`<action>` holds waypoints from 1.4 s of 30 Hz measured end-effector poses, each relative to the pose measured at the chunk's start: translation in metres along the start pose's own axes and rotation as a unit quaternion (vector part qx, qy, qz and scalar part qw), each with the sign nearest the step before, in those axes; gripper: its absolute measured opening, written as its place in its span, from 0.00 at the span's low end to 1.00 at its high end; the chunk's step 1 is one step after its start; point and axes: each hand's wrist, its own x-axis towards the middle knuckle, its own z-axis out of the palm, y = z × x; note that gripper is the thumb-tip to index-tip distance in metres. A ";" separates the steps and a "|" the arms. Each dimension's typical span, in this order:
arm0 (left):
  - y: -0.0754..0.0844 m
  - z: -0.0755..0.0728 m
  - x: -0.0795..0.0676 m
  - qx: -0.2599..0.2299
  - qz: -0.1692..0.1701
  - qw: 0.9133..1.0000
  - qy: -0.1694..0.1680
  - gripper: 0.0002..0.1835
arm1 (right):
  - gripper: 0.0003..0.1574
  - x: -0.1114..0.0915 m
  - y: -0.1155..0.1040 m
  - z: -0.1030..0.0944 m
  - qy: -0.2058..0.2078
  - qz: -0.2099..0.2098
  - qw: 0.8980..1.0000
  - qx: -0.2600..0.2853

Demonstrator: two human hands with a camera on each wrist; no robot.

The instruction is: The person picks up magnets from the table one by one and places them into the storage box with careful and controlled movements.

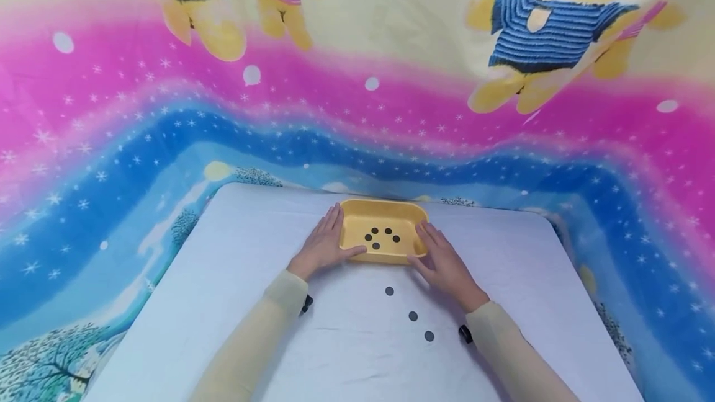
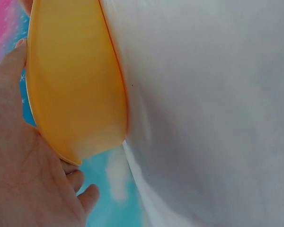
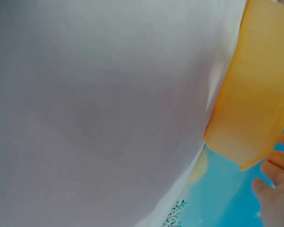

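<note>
A yellow, rounded rectangular plastic basin (image 1: 385,259) sits near the far edge of the white-covered table, with several small dark round discs (image 1: 376,245) lying on its bottom. My left hand (image 1: 324,245) holds its left end, thumb along the front rim and fingers at the side. At the opposite end my right hand (image 1: 447,265) holds the basin, thumb against the front and fingers over the right rim. Both wrist views show fingers bent about the ends of the basin wall (image 2: 80,85). Three more dark discs (image 1: 413,316) lie flat on the cloth, nearer to me, between my forearms.
White cloth (image 1: 223,247) covers the table, whose far edge runs just behind the basin. Beyond it hangs a colourful sheet (image 1: 335,98) with bears and snowflakes, which also surrounds both sides. Dark wrist straps (image 1: 306,304) show at my cuffs.
</note>
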 end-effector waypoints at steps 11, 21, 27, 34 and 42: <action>-0.001 0.001 0.000 0.000 0.000 1.000 -0.001 0.70 | 0.16 -0.028 -0.040 0.001 0.045 -0.042 0.998 0.017; -0.003 0.002 -0.001 0.000 -0.003 1.000 0.004 0.70 | 0.15 -0.036 -0.061 0.021 -0.092 -0.060 0.994 0.001; -0.001 0.002 0.001 0.001 0.004 1.000 0.002 0.70 | 0.23 -0.034 -0.061 0.024 -0.136 -0.045 0.989 -0.021; 0.000 0.000 0.000 0.001 0.005 1.000 -0.005 0.70 | 0.21 -0.029 -0.062 0.027 -0.155 -0.045 0.986 -0.042; -0.002 0.002 0.000 -0.002 0.004 1.000 0.001 0.70 | 0.14 -0.028 -0.063 0.029 -0.150 -0.050 0.986 -0.048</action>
